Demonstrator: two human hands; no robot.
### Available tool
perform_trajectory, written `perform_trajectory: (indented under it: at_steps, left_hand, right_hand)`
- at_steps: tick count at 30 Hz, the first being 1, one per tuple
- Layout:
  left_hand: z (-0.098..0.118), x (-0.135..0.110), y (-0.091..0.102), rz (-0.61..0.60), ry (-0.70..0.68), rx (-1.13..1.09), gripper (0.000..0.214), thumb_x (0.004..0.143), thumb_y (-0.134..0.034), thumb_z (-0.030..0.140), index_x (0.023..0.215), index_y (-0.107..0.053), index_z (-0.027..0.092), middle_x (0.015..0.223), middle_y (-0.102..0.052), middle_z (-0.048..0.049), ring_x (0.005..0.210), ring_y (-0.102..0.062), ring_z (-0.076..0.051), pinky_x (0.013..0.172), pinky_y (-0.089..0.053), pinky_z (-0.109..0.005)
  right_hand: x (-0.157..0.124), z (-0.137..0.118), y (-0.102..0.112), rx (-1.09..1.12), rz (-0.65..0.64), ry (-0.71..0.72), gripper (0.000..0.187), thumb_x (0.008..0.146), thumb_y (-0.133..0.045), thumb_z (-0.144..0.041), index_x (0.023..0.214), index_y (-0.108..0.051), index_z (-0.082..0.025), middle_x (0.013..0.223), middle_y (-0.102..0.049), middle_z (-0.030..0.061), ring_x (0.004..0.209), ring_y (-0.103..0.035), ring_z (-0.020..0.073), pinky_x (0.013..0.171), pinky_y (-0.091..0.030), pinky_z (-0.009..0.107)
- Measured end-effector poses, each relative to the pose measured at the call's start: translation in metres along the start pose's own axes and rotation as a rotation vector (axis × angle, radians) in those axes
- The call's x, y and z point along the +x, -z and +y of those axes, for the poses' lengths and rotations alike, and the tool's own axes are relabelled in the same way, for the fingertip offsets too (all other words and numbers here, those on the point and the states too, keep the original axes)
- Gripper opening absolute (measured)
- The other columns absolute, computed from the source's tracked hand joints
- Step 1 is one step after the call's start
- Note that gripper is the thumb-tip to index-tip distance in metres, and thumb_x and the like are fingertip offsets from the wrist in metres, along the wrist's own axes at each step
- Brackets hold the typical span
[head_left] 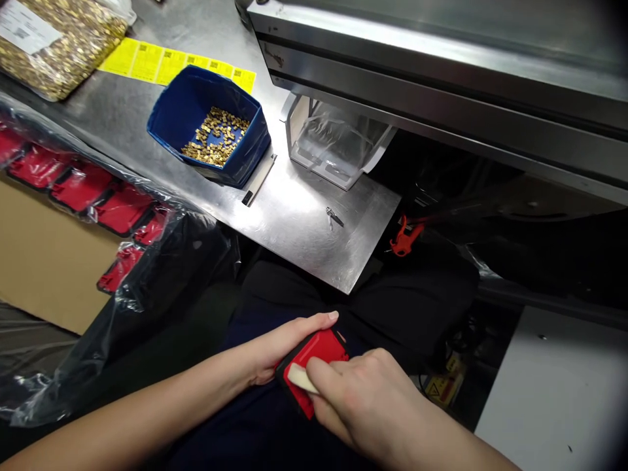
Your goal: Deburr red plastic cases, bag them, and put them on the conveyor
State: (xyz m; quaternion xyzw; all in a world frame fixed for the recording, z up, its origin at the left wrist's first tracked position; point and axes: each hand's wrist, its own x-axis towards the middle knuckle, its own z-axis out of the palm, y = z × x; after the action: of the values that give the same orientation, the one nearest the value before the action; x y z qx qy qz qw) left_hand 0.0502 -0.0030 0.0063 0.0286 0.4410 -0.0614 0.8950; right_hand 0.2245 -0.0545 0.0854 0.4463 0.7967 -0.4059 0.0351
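Over my lap, my left hand [282, 347] grips a flat red plastic part [314, 358] from its left side, thumb lying along the top edge. My right hand [366, 399] is closed, fingers pressed on the part's right side, and it pinches a small pale piece [300, 378] against the red face. Most of the part's lower right is hidden under my right hand.
A steel bench [304, 222] carries a blue bin [161, 121] of small brass pieces, a clear empty tray [338, 147], yellow labels [157, 62], a bag of brass pieces [59, 46] and a small metal clip [334, 217]. Red parts in plastic wrap [98, 196] lie left. An orange clip [406, 239] hangs right.
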Motion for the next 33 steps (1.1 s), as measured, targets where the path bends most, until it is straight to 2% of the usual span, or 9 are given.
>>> perform_trajectory:
  at_steps: [5, 8, 12, 16, 18, 21, 25, 29, 33]
  left_hand:
    - [-0.001, 0.002, 0.003, -0.017, 0.021, -0.057, 0.057, 0.084, -0.07, 0.065, 0.097, -0.079, 0.011, 0.084, -0.077, -0.0106, 0.07, -0.07, -0.019, 0.066, -0.055, -0.026]
    - [-0.001, 0.002, 0.005, 0.007, 0.031, -0.062, 0.059, 0.083, -0.07, 0.067, 0.097, -0.078, 0.01, 0.083, -0.077, -0.0112, 0.07, -0.069, -0.02, 0.065, -0.055, -0.026]
    - [-0.003, 0.0, 0.01, 0.014, 0.076, -0.134, 0.063, 0.082, -0.066, 0.073, 0.093, -0.077, 0.011, 0.079, -0.075, -0.0095, 0.065, -0.067, -0.019, 0.062, -0.054, -0.026]
    - [-0.003, -0.004, 0.011, -0.014, -0.025, -0.088, 0.057, 0.085, -0.068, 0.066, 0.099, -0.077, 0.012, 0.087, -0.078, -0.0114, 0.074, -0.07, -0.02, 0.07, -0.056, -0.027]
    - [-0.003, -0.004, 0.011, -0.011, -0.065, -0.08, 0.055, 0.086, -0.067, 0.065, 0.101, -0.077, 0.013, 0.086, -0.077, -0.0106, 0.073, -0.07, -0.02, 0.069, -0.056, -0.027]
    - [-0.003, -0.003, 0.011, -0.022, -0.031, -0.126, 0.057, 0.086, -0.066, 0.067, 0.1, -0.076, 0.013, 0.079, -0.075, -0.0082, 0.064, -0.066, -0.017, 0.06, -0.053, -0.025]
    - [-0.001, -0.004, 0.007, 0.003, -0.086, -0.074, 0.055, 0.088, -0.065, 0.065, 0.105, -0.074, 0.013, 0.089, -0.077, -0.0116, 0.078, -0.071, -0.021, 0.071, -0.056, -0.027]
    - [-0.002, -0.005, 0.005, 0.021, -0.045, -0.102, 0.056, 0.088, -0.062, 0.068, 0.104, -0.074, 0.015, 0.082, -0.075, -0.0079, 0.066, -0.067, -0.018, 0.062, -0.054, -0.026]
    - [-0.003, -0.005, 0.005, 0.033, -0.055, -0.075, 0.059, 0.089, -0.061, 0.069, 0.107, -0.073, 0.014, 0.09, -0.077, -0.0116, 0.077, -0.071, -0.021, 0.069, -0.056, -0.028]
  right_hand:
    - [0.0, 0.002, 0.004, 0.038, -0.029, -0.02, 0.01, 0.098, -0.046, -0.021, 0.089, -0.05, -0.024, 0.063, -0.066, -0.0061, 0.044, -0.053, 0.0118, 0.045, -0.018, 0.03]
    - [0.003, 0.004, 0.008, 0.017, -0.011, -0.032, 0.009, 0.098, -0.049, -0.025, 0.089, -0.05, -0.024, 0.064, -0.067, -0.0048, 0.046, -0.055, 0.0133, 0.046, -0.016, 0.03]
    - [0.001, 0.011, 0.01, 0.043, -0.035, -0.129, 0.016, 0.102, -0.046, -0.029, 0.086, -0.047, -0.025, 0.06, -0.062, -0.0059, 0.043, -0.051, 0.013, 0.047, -0.017, 0.03]
    - [-0.009, 0.013, 0.003, 0.121, -0.041, -0.071, 0.011, 0.095, -0.05, -0.023, 0.085, -0.045, -0.025, 0.062, -0.064, -0.0075, 0.045, -0.054, 0.012, 0.047, -0.018, 0.029]
    - [-0.012, 0.012, -0.001, 0.143, -0.034, -0.095, 0.009, 0.095, -0.05, -0.023, 0.087, -0.047, -0.026, 0.064, -0.065, -0.0071, 0.047, -0.056, 0.0124, 0.048, -0.019, 0.029]
    - [-0.014, 0.011, -0.006, 0.158, -0.027, -0.195, 0.009, 0.097, -0.048, -0.025, 0.089, -0.049, -0.025, 0.062, -0.065, -0.0066, 0.045, -0.055, 0.0127, 0.047, -0.02, 0.029]
    - [-0.012, 0.009, -0.012, 0.146, -0.013, -0.138, 0.007, 0.095, -0.049, -0.025, 0.089, -0.048, -0.025, 0.065, -0.068, -0.0063, 0.048, -0.06, 0.0133, 0.047, -0.018, 0.03]
    - [-0.01, 0.01, -0.011, 0.092, 0.011, -0.223, 0.009, 0.1, -0.046, -0.028, 0.092, -0.049, -0.026, 0.066, -0.07, -0.0054, 0.049, -0.063, 0.0151, 0.047, -0.016, 0.03]
    - [-0.012, 0.008, -0.01, 0.102, -0.004, -0.172, 0.008, 0.096, -0.049, -0.028, 0.089, -0.046, -0.026, 0.064, -0.069, -0.0067, 0.047, -0.062, 0.0151, 0.046, -0.016, 0.03]
